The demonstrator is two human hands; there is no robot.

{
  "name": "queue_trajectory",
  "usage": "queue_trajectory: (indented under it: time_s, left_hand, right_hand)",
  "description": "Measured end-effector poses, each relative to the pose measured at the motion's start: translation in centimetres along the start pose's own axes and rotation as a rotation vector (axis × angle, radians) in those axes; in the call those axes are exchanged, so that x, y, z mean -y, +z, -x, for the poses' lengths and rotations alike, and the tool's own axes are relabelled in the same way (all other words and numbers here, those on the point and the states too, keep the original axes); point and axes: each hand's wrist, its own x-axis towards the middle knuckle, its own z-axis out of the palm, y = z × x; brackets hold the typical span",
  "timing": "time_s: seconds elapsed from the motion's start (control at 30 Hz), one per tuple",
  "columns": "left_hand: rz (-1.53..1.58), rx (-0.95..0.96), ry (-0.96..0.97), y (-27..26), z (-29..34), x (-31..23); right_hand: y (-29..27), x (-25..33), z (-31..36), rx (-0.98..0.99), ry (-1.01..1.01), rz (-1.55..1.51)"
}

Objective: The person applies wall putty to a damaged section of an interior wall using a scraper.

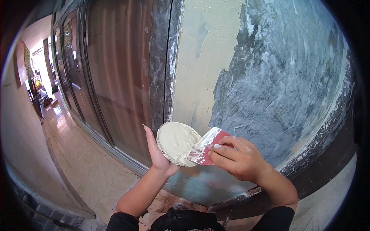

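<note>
My left hand (157, 154) supports a shallow round dish (158, 141) from below and the side, its thumb standing up past the left edge. Thick cream putty (175, 138) fills the dish and hides most of it. My right hand (243, 158) grips a red putty knife (207, 154), whose white-smeared blade edge touches the putty on the dish's right side. Just beyond my hands rises a wall panel: a cream-coated strip (200, 57) on the left with a ragged edge, and a patchy blue-grey surface (285, 88) on the right.
A dark frame post (161, 57) borders the coated strip, with a glazed panel (119, 69) and brown curtain to its left. A tiled walkway (81, 158) runs back along a pale wall (23, 134). A dark band (320, 184) edges the panel's lower right.
</note>
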Motion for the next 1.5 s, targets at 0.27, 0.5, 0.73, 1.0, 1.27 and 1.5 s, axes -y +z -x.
queue_trajectory:
  time_s: [0.27,0.5,0.73,1.0,1.27,1.5]
  left_hand:
    - [-0.014,0.017,-0.029,0.1,0.4,0.1]
    - [0.078,0.104,-0.062,-1.0,0.2,0.9]
    - [0.098,0.083,-0.135,-3.3,0.6,2.6]
    - [0.144,0.022,-0.209,-6.7,1.6,4.8]
    - [0.147,0.014,-0.214,-7.3,1.9,4.5]
    - [0.115,-0.005,-0.179,-7.0,2.3,3.7]
  right_hand:
    - [-0.1,0.3,-0.1,-0.055,0.056,-0.004]
    - [-0.5,-0.9,-0.6,-0.125,0.172,0.139]
    - [-1.8,-4.8,-2.1,-0.234,0.369,0.092]
    - [4.2,-5.7,1.3,-0.163,0.556,0.217]
    - [7.0,-6.3,1.7,-0.163,0.573,0.321]
    - [6.9,-6.7,1.2,-0.233,0.549,0.327]
